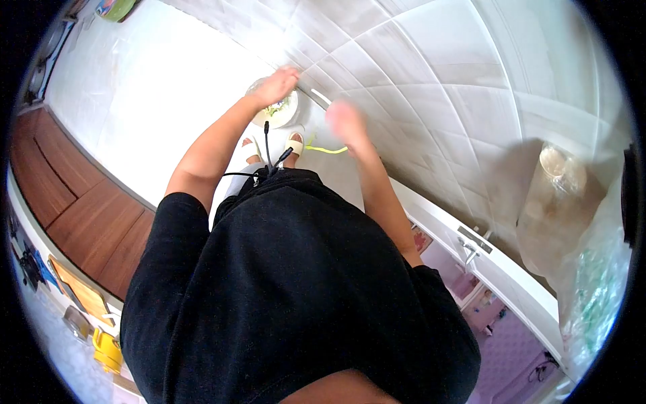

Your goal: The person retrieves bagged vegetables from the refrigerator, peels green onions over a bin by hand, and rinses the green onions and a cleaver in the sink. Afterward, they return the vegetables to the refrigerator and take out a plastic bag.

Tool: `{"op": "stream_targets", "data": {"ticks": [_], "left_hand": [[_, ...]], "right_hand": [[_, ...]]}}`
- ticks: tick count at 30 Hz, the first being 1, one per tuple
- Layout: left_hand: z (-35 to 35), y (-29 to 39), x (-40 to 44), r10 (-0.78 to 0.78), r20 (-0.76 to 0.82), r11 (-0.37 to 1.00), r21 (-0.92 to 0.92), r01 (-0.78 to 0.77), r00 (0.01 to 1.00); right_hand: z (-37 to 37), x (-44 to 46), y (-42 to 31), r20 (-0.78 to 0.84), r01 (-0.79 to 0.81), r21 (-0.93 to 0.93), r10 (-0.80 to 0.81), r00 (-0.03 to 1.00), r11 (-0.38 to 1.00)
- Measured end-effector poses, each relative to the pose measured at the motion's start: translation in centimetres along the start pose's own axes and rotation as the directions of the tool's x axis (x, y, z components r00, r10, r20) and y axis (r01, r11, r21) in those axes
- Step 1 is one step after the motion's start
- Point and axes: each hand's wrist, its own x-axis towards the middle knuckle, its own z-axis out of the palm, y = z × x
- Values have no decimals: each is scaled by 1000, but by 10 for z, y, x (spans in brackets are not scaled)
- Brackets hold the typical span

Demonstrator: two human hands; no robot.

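Note:
My left hand (278, 85) is over the rim of a round white bin (288, 116) standing on the floor by my feet. Its fingers are bent together, and what they may hold is too small to make out. Green and pale scraps (277, 108) lie inside the bin. To the right, near the tiled wall, my right hand (346, 123) is smeared by motion. A thin white stick (321, 97) reaches up to its fingertips; whether the hand grips it is unclear. Below that hand a yellow-green strip (326, 149) stretches toward my feet.
Black cables (267, 145) hang at my waist. A white door (494, 259) with a metal handle is at the right, beside a plastic bag (595, 283). Brown wooden panels (87, 215) and a yellow object (107, 350) are at the left.

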Motion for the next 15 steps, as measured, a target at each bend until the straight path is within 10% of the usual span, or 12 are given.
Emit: {"op": "stream_targets", "data": {"ticks": [7, 11, 15], "left_hand": [[5, -8, -5, -410, 215, 912, 79, 402, 887], [23, -25, -7, -453, 184, 807, 501, 313, 872], [19, -20, 3, -541, 116, 770, 468, 434, 833]], "right_hand": [[-13, -12, -20, 28, -49, 429, 41, 999, 902], [-14, -25, -41, -61, 106, 600, -87, 994, 793], [-21, -34, -54, -109, 195, 693, -166, 980, 694]]}}
